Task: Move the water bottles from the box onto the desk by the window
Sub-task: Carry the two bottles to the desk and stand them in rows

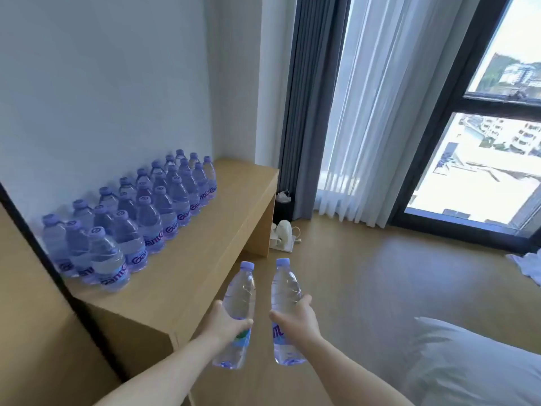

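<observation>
At ten o'clock, rows of water bottles (128, 218) are standing on the desk (222, 230), the rear ones overlapping and hard to count. The box is lying outside the view. At six o'clock, the left hand (227, 320) is gripping one bottle (238, 312) upright, hiding its label. Beside it, the right hand (295, 317) is clasping another bottle (285, 300).

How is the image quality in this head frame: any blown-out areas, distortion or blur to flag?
Head view: the window is overexposed, daylight washing out the scene outside; wide-angle bending tilts the curtains and frame; the desk bottles look soft with a bluish cast; both hands and their bottles stay fairly sharp.
</observation>
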A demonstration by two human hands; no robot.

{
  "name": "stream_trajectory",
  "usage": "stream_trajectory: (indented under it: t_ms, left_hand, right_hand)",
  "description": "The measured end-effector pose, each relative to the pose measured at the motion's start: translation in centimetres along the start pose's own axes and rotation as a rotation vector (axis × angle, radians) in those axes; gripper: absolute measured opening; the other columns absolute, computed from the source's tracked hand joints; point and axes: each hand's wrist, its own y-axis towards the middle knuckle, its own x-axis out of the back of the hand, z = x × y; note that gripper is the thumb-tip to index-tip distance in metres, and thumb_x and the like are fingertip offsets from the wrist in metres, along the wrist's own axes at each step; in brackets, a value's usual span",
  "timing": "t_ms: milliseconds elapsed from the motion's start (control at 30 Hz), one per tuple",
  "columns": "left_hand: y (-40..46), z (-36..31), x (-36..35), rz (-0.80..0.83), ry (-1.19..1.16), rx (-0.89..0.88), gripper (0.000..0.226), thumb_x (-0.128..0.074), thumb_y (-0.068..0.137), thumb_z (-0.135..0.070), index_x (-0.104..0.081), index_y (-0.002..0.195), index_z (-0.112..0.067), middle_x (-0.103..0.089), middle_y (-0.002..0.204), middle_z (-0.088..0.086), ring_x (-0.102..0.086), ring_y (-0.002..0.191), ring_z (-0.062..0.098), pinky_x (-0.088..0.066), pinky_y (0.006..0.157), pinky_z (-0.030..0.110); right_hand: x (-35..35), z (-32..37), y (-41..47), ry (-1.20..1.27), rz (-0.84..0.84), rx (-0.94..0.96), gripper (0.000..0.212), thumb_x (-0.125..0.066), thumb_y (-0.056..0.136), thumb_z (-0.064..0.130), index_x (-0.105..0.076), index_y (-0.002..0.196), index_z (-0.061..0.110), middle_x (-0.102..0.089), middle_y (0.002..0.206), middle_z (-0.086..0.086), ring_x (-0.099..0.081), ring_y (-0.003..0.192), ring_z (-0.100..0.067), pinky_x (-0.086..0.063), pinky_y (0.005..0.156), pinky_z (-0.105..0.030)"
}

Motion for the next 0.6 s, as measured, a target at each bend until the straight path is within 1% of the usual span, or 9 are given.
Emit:
stream_trajectory:
  t_ms: [33,100,233,267,300,367,500,567,600]
  left_hand:
    - [2.5,-0.5,0.0,-0.008,0.020,0.008,0.074,-0.076,0.055,-0.047,-0.048,0.116,-0.015,-0.062,0.100,-0.002,-0.061,0.089,0.016,-0.050,0.085,0.035]
    - [7.6,-1.9,-0.3,-0.011,0.034,0.010,0.075,-0.074,0.052,-0.049,-0.049,0.114,-0.017,-0.064,0.099,-0.002,-0.062,0.089,0.017,-0.051,0.082,0.034]
    - [15.6,-7.1,0.1,-0.034,-0.017,0.004,0.058,-0.077,0.068,-0.036,-0.045,0.111,-0.014,-0.061,0.100,0.003,-0.060,0.090,0.021,-0.047,0.079,0.033]
    - [18.2,-8.9,0.2,-0.040,-0.030,0.004,0.057,-0.076,0.070,-0.034,-0.043,0.111,-0.013,-0.060,0.102,0.005,-0.059,0.091,0.022,-0.046,0.079,0.032]
    - [19.3,-9.8,0.4,-0.036,-0.027,0.005,0.057,-0.076,0.072,-0.033,-0.042,0.113,-0.012,-0.058,0.104,0.005,-0.058,0.093,0.024,-0.045,0.079,0.031]
    - [23.2,-12.3,0.6,-0.021,-0.048,0.000,0.060,-0.075,0.073,-0.031,-0.039,0.116,-0.011,-0.056,0.108,0.007,-0.056,0.097,0.025,-0.044,0.079,0.031]
    - [29.3,-15.9,0.7,0.017,-0.088,0.021,0.064,-0.075,0.065,-0.031,-0.037,0.114,-0.014,-0.056,0.109,0.008,-0.057,0.100,0.026,-0.048,0.084,0.033]
    - [32.4,-17.1,0.7,0.018,-0.137,0.061,0.065,-0.074,0.061,-0.033,-0.038,0.112,-0.015,-0.057,0.107,0.007,-0.058,0.097,0.024,-0.050,0.079,0.033]
    - [34.4,-17.4,0.7,0.016,-0.169,0.073,0.065,-0.076,0.059,-0.033,-0.041,0.111,-0.015,-0.059,0.106,0.007,-0.060,0.094,0.023,-0.051,0.075,0.032]
  right_hand:
    - [0.0,0.8,2.0,-0.007,0.010,0.004,0.044,-0.065,0.073,0.030,-0.032,0.099,0.016,-0.057,0.097,-0.004,-0.062,0.081,-0.018,-0.050,0.070,-0.033]
    - [-0.1,2.4,6.3,-0.033,0.021,0.022,0.045,-0.065,0.074,0.031,-0.032,0.100,0.017,-0.055,0.096,-0.002,-0.062,0.083,-0.018,-0.051,0.071,-0.034]
    - [0.6,6.7,14.7,-0.103,0.041,0.047,0.045,-0.065,0.074,0.032,-0.032,0.100,0.017,-0.054,0.093,0.001,-0.060,0.084,-0.017,-0.046,0.065,-0.029]
    - [1.0,8.0,17.5,-0.118,0.040,0.057,0.044,-0.065,0.074,0.031,-0.032,0.100,0.017,-0.054,0.092,0.001,-0.059,0.082,-0.017,-0.044,0.063,-0.029]
    - [1.4,8.9,18.5,-0.122,0.044,0.054,0.044,-0.065,0.075,0.031,-0.031,0.099,0.017,-0.054,0.091,0.001,-0.059,0.081,-0.017,-0.043,0.062,-0.028]
    - [2.3,11.0,22.3,-0.078,0.035,0.041,0.045,-0.066,0.075,0.031,-0.031,0.099,0.016,-0.054,0.091,-0.001,-0.058,0.078,-0.016,-0.043,0.060,-0.028]
    - [3.0,13.8,29.6,-0.021,0.060,0.020,0.052,-0.070,0.077,0.030,-0.033,0.108,0.012,-0.053,0.088,0.000,-0.056,0.073,-0.011,-0.043,0.055,-0.026]
    - [2.9,15.0,33.5,-0.024,0.101,0.030,0.059,-0.073,0.077,0.032,-0.032,0.116,0.013,-0.054,0.090,0.002,-0.059,0.078,-0.013,-0.044,0.055,-0.025]
    - [2.8,15.5,35.5,-0.014,0.126,0.033,0.064,-0.075,0.076,0.034,-0.031,0.119,0.015,-0.055,0.094,0.003,-0.061,0.084,-0.016,-0.047,0.059,-0.026]
